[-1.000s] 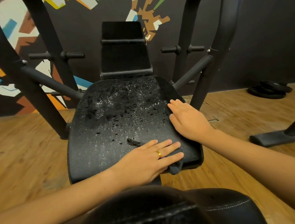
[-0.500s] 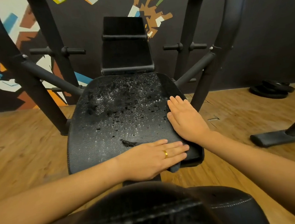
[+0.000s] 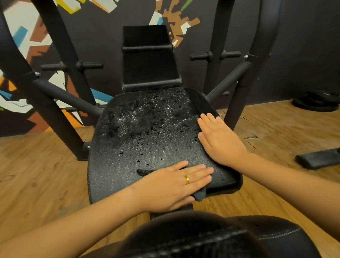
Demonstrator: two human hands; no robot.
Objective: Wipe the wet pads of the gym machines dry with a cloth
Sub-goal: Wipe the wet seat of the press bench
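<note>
While water beads cover most of the seat pad at frame centre, the left hand lies flat, fingers straight, pressing the dark cloth onto the pad's lower edge, gripping nothing. The right hand rests flat and empty on the pad's right border. Risk, as judged: the cloth is only pressed and overhangs the edge, so a sweep could bunch it or drop it to the floor.

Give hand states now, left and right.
Left hand: open, flat, pressing the dark cloth onto the wet seat pad.
Right hand: open, flat on the pad's right edge, holding nothing.
</note>
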